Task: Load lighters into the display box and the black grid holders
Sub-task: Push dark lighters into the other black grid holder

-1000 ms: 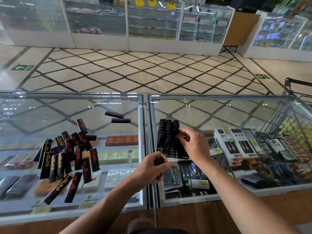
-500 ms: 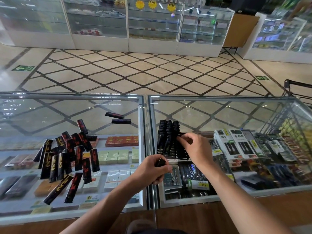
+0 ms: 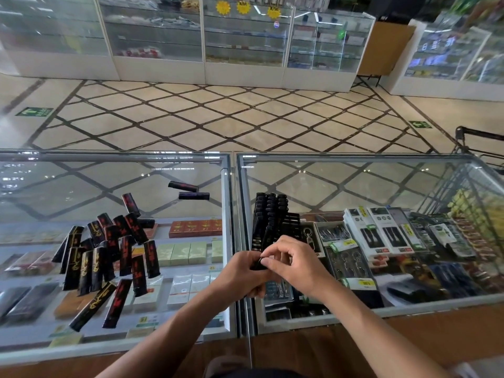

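Partway: grid holder (image 3: 270, 222) mid-frame has a few rows filled, big pile of lighters (image 3: 109, 255) at left lies loose on the glass (image 3: 81, 186) unloaded, left hand (image 3: 240, 271) grips one lighter (image 3: 257, 264) at centre, right hand (image 3: 297, 266) pinches its top

Left hand (image 3: 240, 272) and right hand (image 3: 298, 266) pinch one black lighter (image 3: 258, 264) together.
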`<action>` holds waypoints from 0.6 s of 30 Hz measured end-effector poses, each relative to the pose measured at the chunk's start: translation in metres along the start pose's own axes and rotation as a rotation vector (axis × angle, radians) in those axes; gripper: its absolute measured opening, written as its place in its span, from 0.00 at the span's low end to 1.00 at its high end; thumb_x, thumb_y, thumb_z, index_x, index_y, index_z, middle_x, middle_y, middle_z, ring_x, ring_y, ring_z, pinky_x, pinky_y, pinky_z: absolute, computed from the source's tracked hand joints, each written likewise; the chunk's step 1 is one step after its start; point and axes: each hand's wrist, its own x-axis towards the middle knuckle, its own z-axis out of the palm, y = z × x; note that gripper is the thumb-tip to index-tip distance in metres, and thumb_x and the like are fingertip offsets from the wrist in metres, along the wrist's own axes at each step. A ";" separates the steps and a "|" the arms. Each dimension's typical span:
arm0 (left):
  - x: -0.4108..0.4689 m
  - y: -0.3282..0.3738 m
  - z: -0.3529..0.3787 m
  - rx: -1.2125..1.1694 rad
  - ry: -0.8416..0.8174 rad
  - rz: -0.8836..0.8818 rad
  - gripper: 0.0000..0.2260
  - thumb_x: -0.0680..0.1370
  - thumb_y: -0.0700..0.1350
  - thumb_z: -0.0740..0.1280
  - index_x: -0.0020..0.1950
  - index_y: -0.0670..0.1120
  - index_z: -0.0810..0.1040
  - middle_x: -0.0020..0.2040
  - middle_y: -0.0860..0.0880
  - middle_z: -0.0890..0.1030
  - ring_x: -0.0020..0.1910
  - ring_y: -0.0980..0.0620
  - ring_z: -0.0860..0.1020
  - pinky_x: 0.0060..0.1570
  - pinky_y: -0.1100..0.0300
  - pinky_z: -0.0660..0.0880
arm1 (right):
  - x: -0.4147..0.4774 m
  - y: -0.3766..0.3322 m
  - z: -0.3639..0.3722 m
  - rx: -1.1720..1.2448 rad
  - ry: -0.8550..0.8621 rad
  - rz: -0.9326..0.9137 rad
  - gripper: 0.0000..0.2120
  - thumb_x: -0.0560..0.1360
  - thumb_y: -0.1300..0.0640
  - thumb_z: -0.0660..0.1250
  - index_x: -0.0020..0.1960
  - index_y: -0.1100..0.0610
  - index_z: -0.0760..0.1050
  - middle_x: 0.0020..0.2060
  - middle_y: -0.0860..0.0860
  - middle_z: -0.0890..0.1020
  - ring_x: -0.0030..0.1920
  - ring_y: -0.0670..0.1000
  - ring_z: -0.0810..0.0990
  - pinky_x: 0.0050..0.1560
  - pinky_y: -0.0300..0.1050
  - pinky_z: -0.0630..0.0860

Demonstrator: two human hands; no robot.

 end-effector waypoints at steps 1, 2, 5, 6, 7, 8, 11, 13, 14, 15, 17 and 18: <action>0.000 0.002 0.000 -0.006 -0.006 0.001 0.03 0.78 0.43 0.74 0.47 0.44 0.83 0.33 0.43 0.82 0.26 0.52 0.76 0.27 0.59 0.71 | 0.001 0.000 -0.001 0.009 -0.017 0.019 0.04 0.77 0.51 0.74 0.51 0.48 0.84 0.42 0.41 0.78 0.41 0.43 0.77 0.43 0.35 0.75; -0.001 0.003 0.001 -0.013 -0.016 0.001 0.03 0.78 0.43 0.74 0.48 0.43 0.83 0.35 0.45 0.84 0.27 0.52 0.77 0.28 0.60 0.72 | 0.001 -0.001 -0.003 0.020 -0.028 0.036 0.04 0.78 0.50 0.74 0.51 0.48 0.84 0.41 0.41 0.78 0.40 0.42 0.77 0.43 0.35 0.75; -0.003 0.006 0.001 -0.021 -0.035 -0.020 0.07 0.79 0.42 0.73 0.51 0.39 0.80 0.39 0.47 0.86 0.29 0.53 0.79 0.29 0.61 0.75 | 0.005 0.002 -0.015 0.078 0.016 0.082 0.03 0.78 0.49 0.73 0.50 0.47 0.83 0.42 0.42 0.80 0.39 0.43 0.75 0.43 0.36 0.75; -0.003 0.006 0.001 -0.022 -0.037 -0.029 0.08 0.79 0.42 0.73 0.51 0.39 0.80 0.41 0.46 0.86 0.30 0.53 0.80 0.30 0.61 0.75 | 0.007 0.003 -0.021 0.106 0.047 0.094 0.02 0.78 0.50 0.73 0.50 0.47 0.83 0.41 0.44 0.81 0.39 0.45 0.76 0.42 0.37 0.75; -0.004 0.006 0.000 -0.024 -0.038 -0.036 0.08 0.79 0.42 0.73 0.51 0.38 0.79 0.42 0.46 0.87 0.31 0.53 0.80 0.30 0.60 0.75 | 0.008 0.004 -0.027 0.132 0.074 0.109 0.02 0.78 0.50 0.73 0.50 0.47 0.83 0.41 0.46 0.82 0.41 0.48 0.77 0.43 0.39 0.76; -0.003 0.005 0.000 -0.023 -0.040 -0.038 0.07 0.79 0.42 0.73 0.51 0.39 0.79 0.42 0.46 0.87 0.31 0.52 0.80 0.31 0.60 0.76 | 0.010 0.004 -0.033 0.149 0.089 0.121 0.02 0.78 0.50 0.73 0.50 0.47 0.84 0.41 0.48 0.83 0.42 0.51 0.78 0.44 0.42 0.77; -0.002 0.005 -0.001 -0.011 -0.055 -0.028 0.07 0.79 0.42 0.73 0.51 0.40 0.78 0.44 0.45 0.87 0.32 0.52 0.81 0.31 0.60 0.76 | 0.011 0.005 -0.044 0.164 0.086 0.127 0.03 0.78 0.50 0.73 0.49 0.48 0.84 0.40 0.48 0.83 0.41 0.49 0.77 0.44 0.41 0.76; -0.002 0.004 -0.001 -0.004 -0.065 -0.017 0.07 0.79 0.42 0.73 0.50 0.40 0.78 0.44 0.45 0.87 0.32 0.51 0.81 0.32 0.59 0.76 | 0.012 0.005 -0.045 0.163 0.076 0.128 0.03 0.78 0.50 0.73 0.49 0.48 0.84 0.38 0.45 0.81 0.39 0.44 0.75 0.42 0.38 0.74; -0.002 0.003 -0.002 -0.011 -0.072 -0.010 0.08 0.79 0.43 0.73 0.51 0.39 0.78 0.44 0.45 0.87 0.33 0.51 0.81 0.32 0.59 0.76 | 0.012 0.005 -0.045 0.159 0.075 0.129 0.03 0.78 0.50 0.73 0.50 0.48 0.84 0.38 0.45 0.81 0.38 0.43 0.75 0.41 0.37 0.74; -0.003 0.003 -0.002 -0.037 -0.082 -0.006 0.10 0.79 0.45 0.72 0.52 0.39 0.78 0.45 0.44 0.87 0.33 0.50 0.81 0.33 0.58 0.76 | 0.012 0.005 -0.044 0.152 0.076 0.130 0.03 0.78 0.50 0.73 0.50 0.48 0.84 0.37 0.45 0.81 0.38 0.43 0.75 0.41 0.37 0.74; -0.004 0.003 -0.003 -0.146 -0.105 -0.017 0.16 0.81 0.52 0.69 0.54 0.38 0.77 0.47 0.42 0.86 0.34 0.48 0.80 0.33 0.58 0.75 | 0.013 0.006 -0.044 0.144 0.079 0.129 0.03 0.78 0.51 0.73 0.50 0.48 0.84 0.38 0.46 0.81 0.38 0.43 0.75 0.41 0.37 0.74; -0.004 0.003 -0.004 -0.215 -0.113 -0.039 0.19 0.82 0.55 0.65 0.55 0.38 0.78 0.48 0.41 0.86 0.34 0.47 0.79 0.33 0.59 0.74 | 0.013 0.006 -0.044 0.144 0.080 0.129 0.03 0.78 0.51 0.73 0.50 0.48 0.84 0.38 0.46 0.81 0.38 0.43 0.75 0.41 0.37 0.74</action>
